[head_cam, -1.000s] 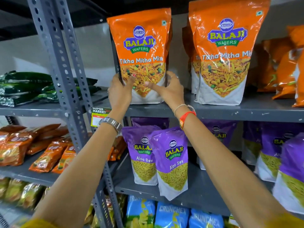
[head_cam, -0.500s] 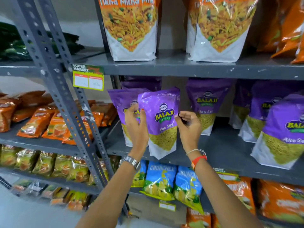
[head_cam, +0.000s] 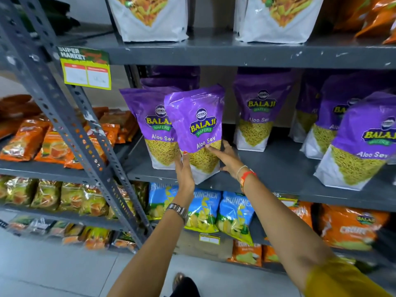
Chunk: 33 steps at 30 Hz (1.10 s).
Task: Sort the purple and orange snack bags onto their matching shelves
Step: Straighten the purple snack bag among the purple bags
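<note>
A purple Aloo Sev bag (head_cam: 196, 123) stands at the front left of the middle shelf (head_cam: 267, 168), tilted slightly. My left hand (head_cam: 185, 170) grips its lower left edge. My right hand (head_cam: 226, 156) holds its lower right side, fingers on the front. A second purple bag (head_cam: 150, 125) stands right behind it on the left. More purple bags (head_cam: 257, 112) stand further right on the same shelf. The white bottoms of two orange Tikha Mitha Mix bags (head_cam: 150, 20) rest on the upper shelf (head_cam: 235, 52).
A slanted grey upright post (head_cam: 70, 129) with a price tag (head_cam: 85, 70) divides the racks. Small orange packets (head_cam: 51, 144) lie on the left rack. Blue Crunchex bags (head_cam: 205, 211) and orange bags (head_cam: 351, 228) fill the lower shelf. Grey floor lies below.
My hands left the orange bag on the upper shelf and came down to the front purple bag. Both hands have slid down to its lower part, and my view has tilted downward.
</note>
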Tool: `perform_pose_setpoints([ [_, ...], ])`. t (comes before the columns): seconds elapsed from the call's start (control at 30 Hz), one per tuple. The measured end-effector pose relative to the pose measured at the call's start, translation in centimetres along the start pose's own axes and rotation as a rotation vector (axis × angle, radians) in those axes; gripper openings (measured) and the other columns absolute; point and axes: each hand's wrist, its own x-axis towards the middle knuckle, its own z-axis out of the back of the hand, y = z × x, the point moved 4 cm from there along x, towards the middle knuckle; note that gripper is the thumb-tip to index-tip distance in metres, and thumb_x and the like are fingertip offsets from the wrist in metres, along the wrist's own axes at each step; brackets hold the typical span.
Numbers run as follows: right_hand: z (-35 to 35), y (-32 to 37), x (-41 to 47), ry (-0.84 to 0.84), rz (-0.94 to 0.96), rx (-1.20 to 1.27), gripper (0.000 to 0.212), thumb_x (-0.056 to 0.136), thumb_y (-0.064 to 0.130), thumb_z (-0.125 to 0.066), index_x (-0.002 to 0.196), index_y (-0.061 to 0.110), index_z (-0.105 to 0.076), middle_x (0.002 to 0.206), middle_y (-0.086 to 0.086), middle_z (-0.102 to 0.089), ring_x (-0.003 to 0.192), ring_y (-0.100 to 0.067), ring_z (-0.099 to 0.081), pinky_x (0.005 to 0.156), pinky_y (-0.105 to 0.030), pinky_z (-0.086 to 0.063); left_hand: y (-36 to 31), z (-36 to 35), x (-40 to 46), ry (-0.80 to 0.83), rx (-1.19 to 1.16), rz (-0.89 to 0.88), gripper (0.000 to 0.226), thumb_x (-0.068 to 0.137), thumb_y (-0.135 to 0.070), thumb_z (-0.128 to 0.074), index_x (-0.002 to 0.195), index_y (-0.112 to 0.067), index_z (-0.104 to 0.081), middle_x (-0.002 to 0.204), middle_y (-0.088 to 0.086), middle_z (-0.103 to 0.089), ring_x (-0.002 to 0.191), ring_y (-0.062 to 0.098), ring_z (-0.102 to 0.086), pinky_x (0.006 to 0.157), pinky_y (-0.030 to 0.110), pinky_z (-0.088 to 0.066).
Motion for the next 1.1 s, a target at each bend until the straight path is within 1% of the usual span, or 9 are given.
perform_pose_setpoints([
  [0.13,0.6,-0.3,-0.3,-0.038,0.039,-0.005,0.049,0.075,0.038,-0.077,0.117,0.027,-0.054,0.114,0.007,-0.068,0.102,-0.012,-0.063,0.063,-0.031,-0.052,0.5,-0.4,0.3,-0.044,0.042,-0.044,0.054,0.097,-0.037,-0.035,0.145,-0.018,-0.021,0.155,0.009,-0.026,0.141,0.026,-0.028,0.115,0.05,-0.026],
  [0.2,1.5,-0.5,-0.6,-0.05,0.048,0.002,0.048,0.075,0.038,-0.077,0.116,0.026,-0.055,0.118,0.003,-0.068,0.103,-0.01,-0.062,0.064,-0.033,-0.052,0.6,-0.8,0.3,-0.029,0.065,-0.076,0.051,0.098,-0.036,-0.031,0.145,-0.019,-0.021,0.153,0.007,-0.029,0.137,0.022,-0.032,0.113,0.044,-0.03],
  [0.33,3.8,-0.9,-1.7,-0.131,0.081,0.032,0.045,0.076,0.039,-0.076,0.115,0.027,-0.059,0.114,0.001,-0.07,0.114,-0.027,-0.063,0.083,-0.054,-0.053,0.5,-2.7,0.3,0.017,0.053,-0.097,0.048,0.099,-0.031,-0.027,0.144,-0.014,-0.024,0.131,-0.006,-0.036,0.118,0.008,-0.037,0.097,0.024,-0.033],
  [0.43,6.3,-0.5,-2.7,-0.249,0.118,0.088,0.032,0.079,0.034,-0.075,0.107,0.025,-0.061,0.092,-0.002,-0.065,0.094,-0.031,-0.062,0.073,-0.047,-0.045,0.5,-5.2,0.7,0.094,0.062,-0.089,0.044,0.099,-0.03,-0.029,0.139,-0.01,-0.032,0.136,0.006,-0.045,0.119,0.015,-0.044,0.103,0.03,-0.036],
  [0.53,9.2,0.0,-3.4,-0.337,0.124,0.099,0.047,0.078,0.035,-0.075,0.118,0.018,-0.058,0.094,-0.007,-0.059,0.086,-0.022,-0.053,0.068,-0.041,-0.045,0.6,-8.2,1.0,0.212,0.069,-0.051,0.041,0.099,-0.03,-0.03,0.13,-0.006,-0.039,0.123,0.01,-0.054,0.106,0.017,-0.05,0.093,0.03,-0.041],
  [0.67,12.6,-0.7,-3.8,-0.462,0.105,0.127,0.051,0.08,0.031,-0.073,0.126,0.017,-0.054,0.103,-0.01,-0.063,0.099,-0.021,-0.061,0.072,-0.042,-0.053,0.8,-11.6,1.2,0.371,0.179,-0.006,0.042,0.097,-0.041,-0.03,0.127,-0.014,-0.042,0.123,0.008,-0.056,0.109,0.02,-0.053,0.105,0.042,-0.042],
  [0.8,14.6,-2.1,-3.9,-0.542,0.074,0.155,0.056,0.079,0.034,-0.073,0.13,0.02,-0.052,0.119,-0.016,-0.065,0.111,-0.026,-0.063,0.08,-0.051,-0.058,1.5,-13.4,1.1,0.489,0.269,0.04,0.047,0.094,-0.051,-0.029,0.127,-0.02,-0.041,0.129,0.006,-0.056,0.119,0.024,-0.054,0.105,0.052,-0.042],
  [0.9,15.2,-2.5,-4.1,-0.567,0.059,0.146,0.056,0.081,0.033,-0.072,0.131,0.02,-0.051,0.114,-0.013,-0.067,0.111,-0.026,-0.063,0.085,-0.055,-0.056,2.5,-13.8,1.0,0.534,0.285,0.062,0.045,0.094,-0.051,-0.029,0.129,-0.024,-0.038,0.121,-0.002,-0.054,0.116,0.021,-0.054,0.103,0.054,-0.043],
  [1.1,15.8,-2.4,-4.1,-0.552,0.044,0.13,0.052,0.082,0.034,-0.071,0.129,0.021,-0.053,0.112,-0.008,-0.068,0.111,-0.026,-0.062,0.084,-0.052,-0.057,3.2,-13.8,0.9,0.57,0.31,0.06,0.043,0.094,-0.048,-0.031,0.132,-0.028,-0.034,0.125,-0.002,-0.051,0.122,0.024,-0.052,0.102,0.055,-0.044],
])
